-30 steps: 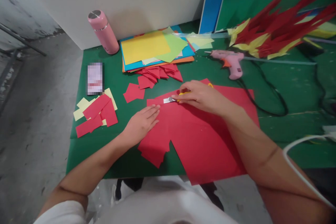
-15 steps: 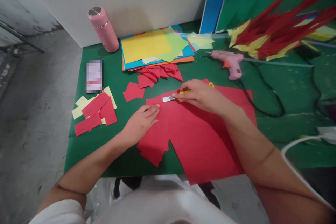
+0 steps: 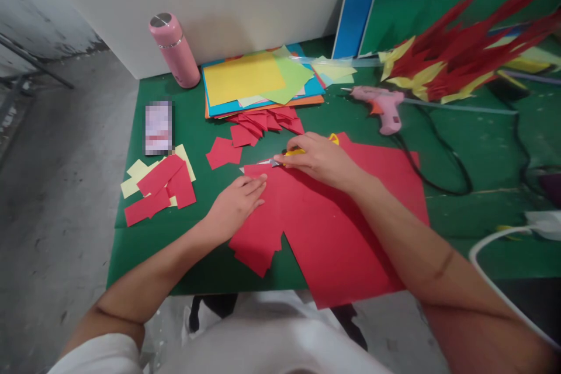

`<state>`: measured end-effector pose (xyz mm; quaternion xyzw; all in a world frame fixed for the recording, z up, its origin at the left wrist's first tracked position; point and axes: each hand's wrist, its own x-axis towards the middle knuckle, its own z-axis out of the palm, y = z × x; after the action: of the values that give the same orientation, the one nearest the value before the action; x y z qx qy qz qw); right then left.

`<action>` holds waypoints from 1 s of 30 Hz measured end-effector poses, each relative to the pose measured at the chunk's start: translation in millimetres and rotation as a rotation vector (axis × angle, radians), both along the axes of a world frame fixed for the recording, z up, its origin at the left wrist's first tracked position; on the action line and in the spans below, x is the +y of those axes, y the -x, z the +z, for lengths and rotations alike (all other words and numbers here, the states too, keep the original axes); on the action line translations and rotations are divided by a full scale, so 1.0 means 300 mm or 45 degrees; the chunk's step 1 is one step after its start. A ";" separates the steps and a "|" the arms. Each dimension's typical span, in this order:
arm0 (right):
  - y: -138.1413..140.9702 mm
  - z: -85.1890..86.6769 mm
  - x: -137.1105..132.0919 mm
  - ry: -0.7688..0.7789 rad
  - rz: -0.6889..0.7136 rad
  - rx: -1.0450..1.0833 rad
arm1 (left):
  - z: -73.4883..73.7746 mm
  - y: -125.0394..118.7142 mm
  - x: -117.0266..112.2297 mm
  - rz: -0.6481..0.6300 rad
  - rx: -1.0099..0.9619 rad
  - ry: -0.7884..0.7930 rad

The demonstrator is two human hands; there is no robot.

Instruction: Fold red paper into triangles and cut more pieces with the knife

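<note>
Red paper sheets (image 3: pixel 350 239) lie across the front of the green table, with a notch cut into their near edge. My left hand (image 3: pixel 236 204) rests flat on the left part of the paper, fingers stretched out. Yellow-handled scissors (image 3: pixel 294 152) are in my right hand (image 3: pixel 324 160), its fingers closed round the handles. The blades point left along the paper's far edge, and their tips reach past its upper left corner. Several cut red pieces (image 3: pixel 224 152) lie just beyond the blades.
A paper stack (image 3: pixel 241 79), a pink bottle (image 3: pixel 177 49) and a phone (image 3: pixel 158 128) stand or lie at the back and left. Red and yellow scraps (image 3: pixel 160 184) sit below the phone. To the right are a pink glue gun (image 3: pixel 381 105), its cord, and a red paper flame shape (image 3: pixel 460 52).
My right hand has slid left with the scissors, so the blades now extend past the paper's left corner. My left hand stays in place.
</note>
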<state>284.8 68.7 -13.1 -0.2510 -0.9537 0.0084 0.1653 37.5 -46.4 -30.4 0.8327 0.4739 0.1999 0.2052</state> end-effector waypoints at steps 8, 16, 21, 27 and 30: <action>0.037 -0.021 -0.004 0.017 -0.017 0.020 | 0.033 -0.008 0.001 -0.162 0.321 -0.161; 0.001 0.009 0.015 -0.005 -0.077 0.061 | 0.031 -0.012 0.001 -0.177 0.326 -0.205; -0.080 0.030 0.023 0.057 -0.088 0.108 | 0.055 -0.008 0.008 -0.143 0.222 -0.239; -0.151 0.025 0.038 0.069 -0.262 0.082 | 0.047 0.010 0.023 -0.098 0.170 -0.218; -0.151 0.022 0.041 0.063 -0.282 0.027 | 0.044 0.006 0.021 -0.064 0.204 -0.184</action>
<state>330.2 81.1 -6.5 -0.3587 -0.9179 0.0162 0.1689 35.7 -40.1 -17.2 0.8702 0.4520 0.1613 0.1111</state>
